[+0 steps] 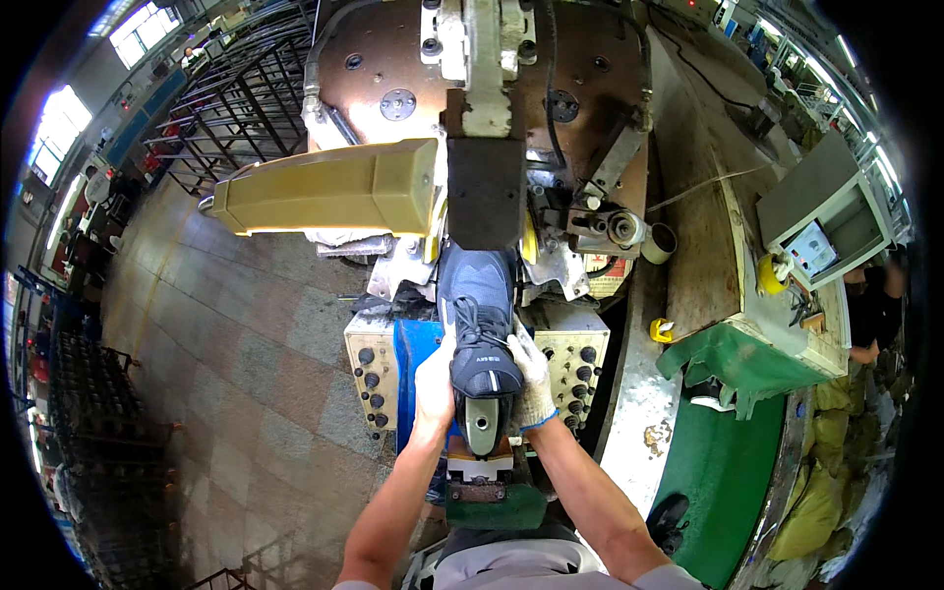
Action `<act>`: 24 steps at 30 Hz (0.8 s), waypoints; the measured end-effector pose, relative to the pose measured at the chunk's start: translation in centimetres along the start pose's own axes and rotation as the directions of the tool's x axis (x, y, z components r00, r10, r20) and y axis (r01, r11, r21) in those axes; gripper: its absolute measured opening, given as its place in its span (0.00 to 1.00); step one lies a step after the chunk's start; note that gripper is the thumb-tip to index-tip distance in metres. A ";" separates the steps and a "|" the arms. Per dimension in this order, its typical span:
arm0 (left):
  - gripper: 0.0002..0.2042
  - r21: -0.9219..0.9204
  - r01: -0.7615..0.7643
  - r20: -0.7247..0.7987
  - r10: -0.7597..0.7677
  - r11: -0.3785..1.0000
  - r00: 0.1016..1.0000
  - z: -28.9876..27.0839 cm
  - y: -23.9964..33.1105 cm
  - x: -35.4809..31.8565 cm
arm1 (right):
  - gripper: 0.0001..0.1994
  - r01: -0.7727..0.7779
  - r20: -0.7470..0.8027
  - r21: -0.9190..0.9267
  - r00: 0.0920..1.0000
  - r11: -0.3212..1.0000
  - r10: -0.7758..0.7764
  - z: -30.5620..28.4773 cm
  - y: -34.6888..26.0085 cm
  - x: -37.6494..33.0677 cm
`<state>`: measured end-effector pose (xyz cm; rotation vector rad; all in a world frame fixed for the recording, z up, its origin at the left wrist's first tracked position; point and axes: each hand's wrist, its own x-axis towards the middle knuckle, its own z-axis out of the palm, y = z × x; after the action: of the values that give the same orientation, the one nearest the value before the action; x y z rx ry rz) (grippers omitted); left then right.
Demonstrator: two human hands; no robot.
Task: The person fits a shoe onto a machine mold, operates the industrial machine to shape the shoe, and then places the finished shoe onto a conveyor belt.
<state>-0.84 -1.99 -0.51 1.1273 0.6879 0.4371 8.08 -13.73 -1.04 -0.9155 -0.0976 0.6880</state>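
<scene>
From where I stand, a dark shoe (479,280) sits in the middle of a big machine, laces upward, its toe reaching in under a dark block (486,192) and its heel end toward the person. The left hand (436,385) is on one side of the shoe and the gloved right hand (532,378), with a blue cuff edge, is on the other; their grip is closed on it from both sides, near the heel end. A metal piece with a round hole (482,425) pokes out at the back of the shoe, between the two wrists.

A long yellow cover (324,192) juts out to the left of the block. Panels of black knobs flank the hands, one on the left (361,331) and one on the right (565,352). Over to the right runs a wooden counter (700,265), with a grey box (811,184) on it and a green cloth (733,344) hanging at its near end. Below, dark footwear (671,515) lies on the green floor (706,492).
</scene>
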 end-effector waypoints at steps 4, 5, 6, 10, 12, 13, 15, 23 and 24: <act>0.20 0.335 -0.102 0.025 0.099 0.937 0.995 -0.4 0.9 0.3 | 0.32 -0.061 -0.004 0.173 0.998 0.983 0.063 -0.8 1.2 0.1; 0.20 0.356 -0.071 0.049 0.058 0.932 0.997 -0.9 0.9 0.5 | 0.31 -0.051 0.027 0.232 0.999 0.971 0.046 -0.8 1.7 0.0; 0.21 0.212 -0.073 0.059 0.062 0.974 0.996 -1.0 0.5 0.9 | 0.31 -0.042 0.011 0.191 0.999 0.981 0.041 -0.8 1.9 0.2; 0.24 -0.159 0.178 0.141 -0.156 0.971 0.978 -0.3 0.5 1.0 | 0.30 0.010 -0.081 0.006 0.997 1.000 -0.010 -0.3 1.7 0.7; 0.24 -0.204 0.218 0.135 -0.193 0.954 0.972 -0.3 -0.1 1.0 | 0.30 0.013 -0.082 -0.103 0.996 0.995 -0.022 -0.2 1.1 0.3; 0.24 -0.188 0.216 0.122 -0.196 0.958 0.973 -0.4 -0.2 0.9 | 0.30 0.015 -0.076 -0.129 0.997 0.992 -0.025 -0.3 1.1 0.4; 0.24 -0.152 0.217 0.104 -0.203 0.964 0.974 0.3 1.4 0.3 | 0.31 0.023 -0.071 -0.180 0.997 0.983 -0.037 -0.8 0.9 0.5; 0.23 -0.151 0.169 0.118 -0.152 0.974 0.981 -0.6 0.7 1.1 | 0.31 0.009 -0.043 0.020 0.999 1.000 -0.008 0.8 1.1 0.3; 0.23 -0.181 0.182 0.133 -0.159 0.967 0.978 -1.0 -0.2 1.2 | 0.31 0.021 -0.028 0.005 0.999 1.000 -0.021 0.9 0.9 0.4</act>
<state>-0.68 -0.60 -1.34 0.8955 0.6197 0.2806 7.62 -12.51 -1.21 -0.9172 -0.0802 0.6556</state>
